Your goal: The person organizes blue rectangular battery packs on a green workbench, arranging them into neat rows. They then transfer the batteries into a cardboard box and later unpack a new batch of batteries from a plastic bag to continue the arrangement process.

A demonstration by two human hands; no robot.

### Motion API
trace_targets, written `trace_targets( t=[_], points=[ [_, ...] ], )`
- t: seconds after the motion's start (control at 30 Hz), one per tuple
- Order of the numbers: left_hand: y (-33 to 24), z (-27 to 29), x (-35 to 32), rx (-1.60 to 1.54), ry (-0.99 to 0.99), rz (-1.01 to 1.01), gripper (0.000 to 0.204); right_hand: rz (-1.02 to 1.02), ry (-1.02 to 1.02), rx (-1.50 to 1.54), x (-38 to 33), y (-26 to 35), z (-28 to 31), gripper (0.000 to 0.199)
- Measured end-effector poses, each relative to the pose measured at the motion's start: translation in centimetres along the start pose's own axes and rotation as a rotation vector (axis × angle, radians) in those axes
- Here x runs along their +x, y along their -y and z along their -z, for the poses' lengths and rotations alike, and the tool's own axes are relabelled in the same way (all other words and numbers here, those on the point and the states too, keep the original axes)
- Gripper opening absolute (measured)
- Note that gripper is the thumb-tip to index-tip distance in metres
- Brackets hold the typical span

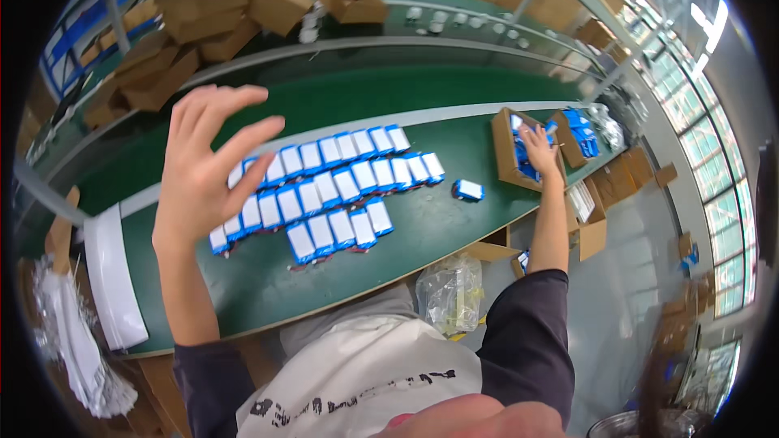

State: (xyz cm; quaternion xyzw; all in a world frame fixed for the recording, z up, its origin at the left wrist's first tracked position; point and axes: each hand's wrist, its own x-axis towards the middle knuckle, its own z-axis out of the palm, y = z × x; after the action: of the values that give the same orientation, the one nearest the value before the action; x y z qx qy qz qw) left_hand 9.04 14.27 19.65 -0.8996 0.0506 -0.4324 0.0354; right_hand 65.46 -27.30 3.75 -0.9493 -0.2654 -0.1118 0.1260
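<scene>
My left hand (203, 166) is raised over the left part of the bench, fingers curved and apart, holding nothing. Beneath and beside it, blue blocks with white top faces (308, 195), apparently battery packs, lie in three close rows; the hand hides some at the left end. My right hand (537, 150) reaches into an open cardboard box (505, 150) at the right, with its fingers spread over more blue packs (526, 169). Whether its fingertips touch them is hard to tell. A single blue pack (469, 189) lies between the rows and this box.
Another carton of blue packs (580, 131) stands right of the box, with clear plastic bags (608, 126) beyond. A shelf (389, 49) with cartons and small white parts runs along the back. The green bench (422, 243) ends close to my body; a plastic bag (450, 292) hangs below.
</scene>
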Motion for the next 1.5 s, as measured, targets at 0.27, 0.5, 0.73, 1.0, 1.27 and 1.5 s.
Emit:
trace_targets(
  t=[0.27, 0.5, 0.73, 1.0, 1.27, 1.5],
  points=[
    [2.1, 1.2, -11.7, -0.075, 0.051, 0.357, 0.026, 0.532, -0.214, 0.329, -16.7, 19.5, -0.4, 0.041],
    [-1.0, -1.3, -21.1, -0.152, 0.439, 0.659, 0.070, 0.207, -0.279, 0.325, -13.6, 18.8, -5.0, 0.024],
    [-0.9, -3.6, -21.3, -0.086, 0.445, 0.610, 0.081, 0.369, -0.170, 0.439, -10.8, 20.9, -6.3, 0.032],
    [0.3, -5.0, -19.7, -0.094, 0.452, 0.590, 0.075, 0.790, 0.011, 0.364, -12.3, 24.0, -2.7, 0.065],
    [0.5, -5.3, -20.1, -0.060, 0.399, 0.546, 0.070, 0.766, 0.044, 0.316, -12.5, 23.8, -2.3, 0.073],
    [0.0, -4.5, -20.0, -0.052, 0.194, 0.543, 0.067, 0.738, -0.068, 0.401, -14.3, 22.9, -2.4, 0.070]
  ],
)
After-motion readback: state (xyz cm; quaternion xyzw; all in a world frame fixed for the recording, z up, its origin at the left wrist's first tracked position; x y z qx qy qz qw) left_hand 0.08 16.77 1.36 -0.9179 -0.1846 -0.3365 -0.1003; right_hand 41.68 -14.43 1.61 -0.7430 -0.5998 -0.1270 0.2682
